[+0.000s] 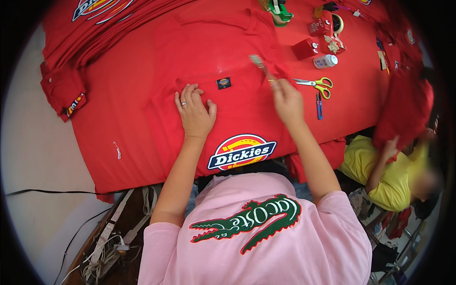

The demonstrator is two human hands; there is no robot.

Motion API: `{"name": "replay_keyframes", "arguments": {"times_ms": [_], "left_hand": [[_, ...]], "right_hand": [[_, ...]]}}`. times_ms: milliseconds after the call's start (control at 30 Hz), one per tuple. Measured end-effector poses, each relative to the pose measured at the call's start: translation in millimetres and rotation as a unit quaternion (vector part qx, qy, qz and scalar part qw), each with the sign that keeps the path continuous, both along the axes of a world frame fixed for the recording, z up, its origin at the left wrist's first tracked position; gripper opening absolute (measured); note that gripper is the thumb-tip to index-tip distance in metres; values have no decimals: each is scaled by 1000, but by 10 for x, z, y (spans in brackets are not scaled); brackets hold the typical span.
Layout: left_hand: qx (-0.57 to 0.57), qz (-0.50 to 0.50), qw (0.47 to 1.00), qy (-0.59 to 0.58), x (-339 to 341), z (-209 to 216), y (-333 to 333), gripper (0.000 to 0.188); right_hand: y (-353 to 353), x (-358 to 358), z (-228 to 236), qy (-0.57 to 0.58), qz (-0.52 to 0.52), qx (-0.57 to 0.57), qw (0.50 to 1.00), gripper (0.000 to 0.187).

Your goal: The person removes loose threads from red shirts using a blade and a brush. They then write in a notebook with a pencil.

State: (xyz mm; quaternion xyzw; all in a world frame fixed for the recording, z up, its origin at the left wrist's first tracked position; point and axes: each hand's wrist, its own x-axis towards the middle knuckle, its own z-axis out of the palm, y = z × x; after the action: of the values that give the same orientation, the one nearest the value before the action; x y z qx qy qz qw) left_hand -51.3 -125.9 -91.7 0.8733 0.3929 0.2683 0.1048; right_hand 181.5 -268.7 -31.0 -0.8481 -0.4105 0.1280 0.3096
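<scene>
A red T-shirt (199,154) lies spread in front of me, with a dark label (223,83) inside its neck and a colourful printed logo (242,152) near my body. My left hand (195,113) rests flat on the shirt beside the neckline, fingers stretched out. In my right hand (289,102) is a small brush (259,62) with pale bristles, held over the neckline's right side and slightly blurred. Whether the bristles touch the cloth I cannot tell. Yellow-handled scissors (314,83) and a blue cutter knife (319,105) lie to the right of that hand.
Beyond the scissors are a white bottle (325,61), red boxes (305,48), a tape roll (337,23) and a green tape dispenser (279,13). Folded red shirts (109,28) are piled far left. A person in yellow (392,175) handles red cloth at right. Cables (102,266) hang lower left.
</scene>
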Motion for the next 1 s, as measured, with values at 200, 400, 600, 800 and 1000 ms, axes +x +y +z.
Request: {"name": "replay_keyframes", "arguments": {"times_ms": [200, 400, 600, 800, 1000], "left_hand": [[2, -5, 1000, 8, 30, 24, -13, 36], [16, 1, 1000, 16, 47, -1, -6, 35], [-14, -1, 1000, 13, 6, -11, 4, 42], [-12, -16, 999, 50, 53, 40, 13, 49], [1, -16, 997, 71, 65, 42, -7, 51]], "right_hand": [[101, -214, -196, -76, 3, -133, 988, 35], [-154, -277, 0, -84, 116, -50, 988, 31], [-62, 228, -26, -25, -66, -31, 997, 33], [537, -141, -131, -125, 181, -66, 973, 36], [758, 80, -28, -201, 21, -49, 978, 34]]}}
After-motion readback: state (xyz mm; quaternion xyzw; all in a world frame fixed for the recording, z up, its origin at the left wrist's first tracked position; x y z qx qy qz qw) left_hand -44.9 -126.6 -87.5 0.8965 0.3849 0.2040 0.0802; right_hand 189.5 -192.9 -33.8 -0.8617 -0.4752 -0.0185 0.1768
